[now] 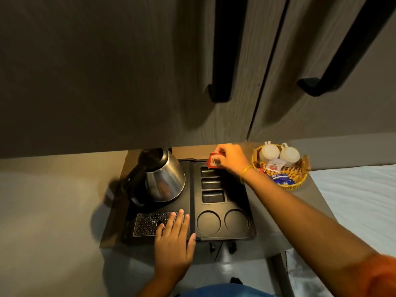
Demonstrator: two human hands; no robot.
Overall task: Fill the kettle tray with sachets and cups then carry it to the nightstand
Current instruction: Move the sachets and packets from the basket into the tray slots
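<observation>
A black kettle tray (pixel 192 213) lies on a small table, with a steel kettle (pixel 162 177) on its left half. On its right half are three empty rectangular slots (pixel 212 183) and two empty round cup recesses (pixel 222 222). My right hand (pixel 230 157) holds a red sachet (pixel 215 161) just above the farthest slot. My left hand (pixel 173 236) rests flat, fingers apart, on the tray's front edge and its perforated drip grid (pixel 145 224). A wicker basket (pixel 287 181) to the right holds two upturned white cups (pixel 278 154) and several sachets (pixel 276 173).
Dark cabinet doors with long black handles (pixel 222 61) rise behind the table. A white bed (pixel 360 202) lies to the right. A black cable (pixel 220 248) hangs below the tray's front edge. The floor shows to the left.
</observation>
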